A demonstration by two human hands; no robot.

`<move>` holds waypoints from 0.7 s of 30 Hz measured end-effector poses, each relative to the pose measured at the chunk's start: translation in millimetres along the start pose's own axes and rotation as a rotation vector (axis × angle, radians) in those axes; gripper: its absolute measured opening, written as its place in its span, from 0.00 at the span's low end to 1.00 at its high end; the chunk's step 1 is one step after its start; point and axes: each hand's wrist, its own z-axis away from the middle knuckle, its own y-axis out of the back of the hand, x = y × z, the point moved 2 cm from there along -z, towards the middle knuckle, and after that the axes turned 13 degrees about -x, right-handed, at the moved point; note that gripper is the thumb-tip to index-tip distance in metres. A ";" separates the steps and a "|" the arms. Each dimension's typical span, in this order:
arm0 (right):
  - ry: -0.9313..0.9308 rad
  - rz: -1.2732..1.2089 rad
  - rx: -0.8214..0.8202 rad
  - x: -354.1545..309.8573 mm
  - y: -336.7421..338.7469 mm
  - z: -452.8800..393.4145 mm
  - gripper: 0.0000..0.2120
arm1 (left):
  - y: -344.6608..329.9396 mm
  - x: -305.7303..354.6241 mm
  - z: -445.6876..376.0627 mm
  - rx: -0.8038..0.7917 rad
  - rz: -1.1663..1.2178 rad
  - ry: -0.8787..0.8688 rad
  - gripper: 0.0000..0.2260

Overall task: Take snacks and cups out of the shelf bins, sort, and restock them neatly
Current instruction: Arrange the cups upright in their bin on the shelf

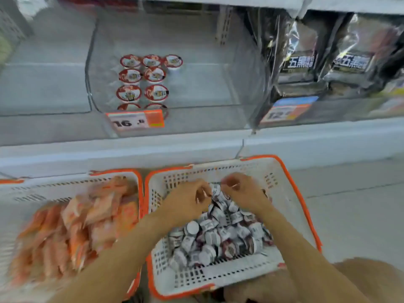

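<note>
Both hands reach into the right basket (pixel 290 178), heaped with small cups (pixel 220 235); the left hand (pixel 185 200) and the right hand (pixel 244 191) each curl their fingers around cups at the far end of the pile. More cups (pixel 142 77) stand in rows in the clear shelf bin (pixel 207 110) beyond, and the left basket (pixel 122 172) holds orange snack packets (pixel 83 226).

Shop (price tag (pixel 136 122), baskets (pixel 282 171)).

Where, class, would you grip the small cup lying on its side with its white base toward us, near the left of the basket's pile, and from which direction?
Grip the cup across its round side wall, hand coming from above. It lies tipped on top of the heap in the basket, so the sides look exposed, while neighbours crowd its lower edge.
</note>
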 end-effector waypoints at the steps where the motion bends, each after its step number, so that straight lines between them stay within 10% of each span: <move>1: -0.138 0.123 -0.162 39.0 -20.4 1.9 0.13 | -31.2 -22.7 -3.0 -0.140 0.019 0.080 0.08; 4: -0.379 0.338 -0.499 122.7 -73.3 15.0 0.37 | -102.3 -73.2 -2.1 -0.395 0.029 0.234 0.28; 11: -0.445 0.337 -0.581 169.9 -124.4 27.9 0.53 | -178.6 -129.1 -2.5 -0.441 -0.113 0.523 0.45; 21: -0.395 0.421 -0.567 176.7 -144.3 -17.7 0.53 | -190.0 -153.8 -3.1 -0.419 -0.326 0.563 0.39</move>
